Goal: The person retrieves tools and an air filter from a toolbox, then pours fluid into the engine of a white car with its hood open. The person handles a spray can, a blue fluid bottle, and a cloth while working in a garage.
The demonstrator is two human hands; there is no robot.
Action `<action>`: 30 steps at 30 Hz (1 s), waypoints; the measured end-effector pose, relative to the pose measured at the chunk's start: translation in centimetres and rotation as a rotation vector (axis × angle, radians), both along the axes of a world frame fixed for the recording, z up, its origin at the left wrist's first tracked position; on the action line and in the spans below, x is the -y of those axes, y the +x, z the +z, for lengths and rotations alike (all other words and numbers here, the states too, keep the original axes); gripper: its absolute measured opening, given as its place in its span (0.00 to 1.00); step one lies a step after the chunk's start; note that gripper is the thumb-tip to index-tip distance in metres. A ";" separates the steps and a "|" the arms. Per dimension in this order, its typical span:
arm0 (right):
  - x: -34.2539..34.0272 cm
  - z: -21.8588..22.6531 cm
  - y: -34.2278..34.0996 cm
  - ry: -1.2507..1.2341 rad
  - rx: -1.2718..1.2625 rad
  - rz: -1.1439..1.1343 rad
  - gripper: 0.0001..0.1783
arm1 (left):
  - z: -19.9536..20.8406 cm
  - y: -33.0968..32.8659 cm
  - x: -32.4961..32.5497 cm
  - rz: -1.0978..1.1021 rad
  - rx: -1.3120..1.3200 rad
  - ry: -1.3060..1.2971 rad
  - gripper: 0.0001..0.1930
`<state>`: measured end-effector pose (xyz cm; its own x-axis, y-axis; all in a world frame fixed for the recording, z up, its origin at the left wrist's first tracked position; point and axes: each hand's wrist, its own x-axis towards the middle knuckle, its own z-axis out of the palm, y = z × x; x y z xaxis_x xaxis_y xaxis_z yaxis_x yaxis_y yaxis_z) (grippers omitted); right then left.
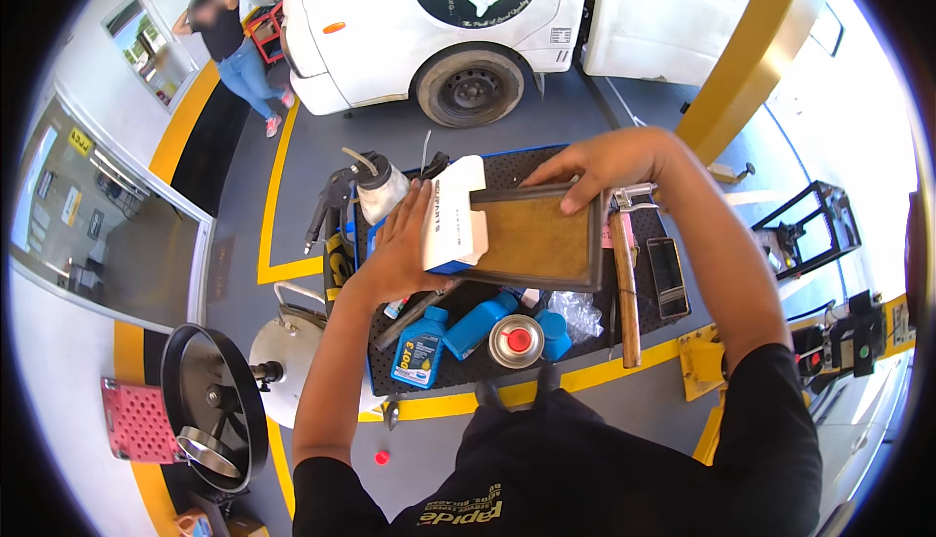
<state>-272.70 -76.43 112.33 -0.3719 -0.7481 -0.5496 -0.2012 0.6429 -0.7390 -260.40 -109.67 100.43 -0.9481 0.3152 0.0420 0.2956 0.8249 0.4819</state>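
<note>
My left hand (398, 245) is closed on a white-and-blue cardboard box (450, 213), palm against its side. Out of the box's open end, on the right, sticks a rectangular air filter (536, 237) with a tan face and a dark frame. My right hand (612, 165) grips the filter's far right corner, thumb on the tan face and fingers over the far edge. How far the filter reaches inside the box is hidden. Both are held above a black perforated cart top (458, 373). A wooden-handled hammer (626, 308) lies just right of the filter.
Blue bottles (419, 354), a round can (502, 350) with a red cap, clear plastic (577, 315) and a phone (667, 282) lie on the cart. A spray bottle (382, 196) stands back left. Beyond are a yellow post (746, 50), a white vehicle (370, 45) and a person (234, 55).
</note>
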 end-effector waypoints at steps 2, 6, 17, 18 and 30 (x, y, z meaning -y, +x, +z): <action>-0.9 3.5 0.8 -0.002 -0.096 -0.023 0.40 | 0.3 0.1 0.6 -0.033 -0.013 0.065 0.74; -2.9 9.4 2.5 0.007 -0.301 0.025 0.36 | 0.5 1.1 1.6 0.009 0.089 0.532 0.67; -4.9 6.9 1.9 -0.547 0.033 -0.349 0.40 | -2.4 4.1 0.8 0.322 -0.210 0.592 0.37; -5.3 6.2 1.9 -0.506 0.013 -0.402 0.38 | -2.2 4.5 1.0 0.331 -0.223 0.616 0.36; -6.6 3.5 9.4 -0.749 0.153 -0.713 0.42 | -0.8 7.5 -1.0 0.571 -0.464 0.575 0.36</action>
